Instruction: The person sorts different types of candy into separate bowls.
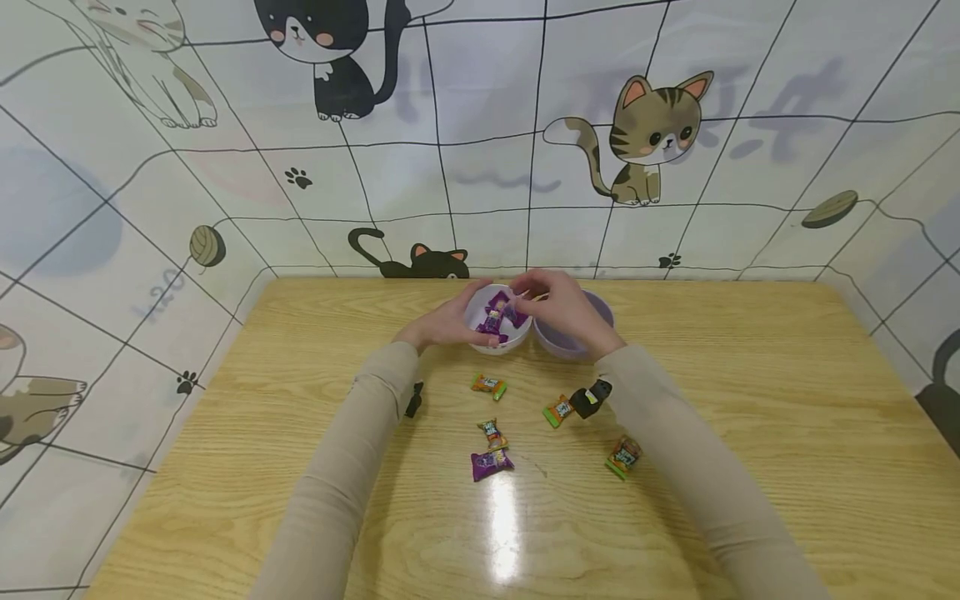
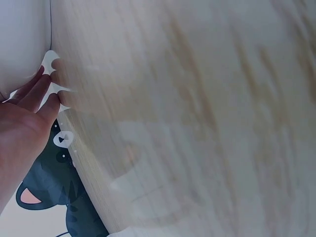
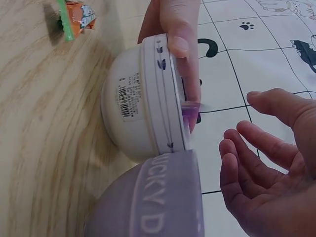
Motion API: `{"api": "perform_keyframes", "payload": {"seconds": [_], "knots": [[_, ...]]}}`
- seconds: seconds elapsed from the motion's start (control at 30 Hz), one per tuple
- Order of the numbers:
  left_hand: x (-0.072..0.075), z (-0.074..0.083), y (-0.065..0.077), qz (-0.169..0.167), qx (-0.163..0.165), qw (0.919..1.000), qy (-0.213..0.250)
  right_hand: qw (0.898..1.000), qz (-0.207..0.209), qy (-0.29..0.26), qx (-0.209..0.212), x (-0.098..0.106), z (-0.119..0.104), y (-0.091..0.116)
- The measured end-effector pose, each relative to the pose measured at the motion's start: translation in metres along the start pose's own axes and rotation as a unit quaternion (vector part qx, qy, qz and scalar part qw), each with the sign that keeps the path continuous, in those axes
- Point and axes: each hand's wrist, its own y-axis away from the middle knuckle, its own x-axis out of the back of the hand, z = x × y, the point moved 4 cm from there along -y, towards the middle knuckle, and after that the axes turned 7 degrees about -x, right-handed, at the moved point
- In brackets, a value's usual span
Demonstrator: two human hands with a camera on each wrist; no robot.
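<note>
In the head view my left hand holds a white bowl by its side, the thumb at the near rim. Several purple-wrapped candies lie inside. My right hand hovers over that bowl's right side. The right wrist view shows the right hand's fingers loosely bent and holding nothing, apart from a blurred purple wrapper at the bowl's mouth. A lilac bowl with raised lettering stands against the white one; the right hand partly hides it in the head view.
Nearer on the wooden table lie a purple packet, a small brown-gold packet and orange-green packets, one at the middle, others by the right forearm. A cat-print sheet rises behind the table.
</note>
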Motion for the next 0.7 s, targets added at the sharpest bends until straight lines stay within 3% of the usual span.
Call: {"api": "perform_keyframes", "payload": {"seconds": [0.37,0.7], "knots": [[0.000,-0.001,-0.001,0.002,0.003,0.9998,-0.022,1.000,0.002,0.014,0.019,0.002,0.007,0.020],[-0.001,-0.002,0.000,-0.003,0.007,1.0000,-0.004,1.000,0.001,0.011,0.025,-0.003,0.004,0.037]]}}
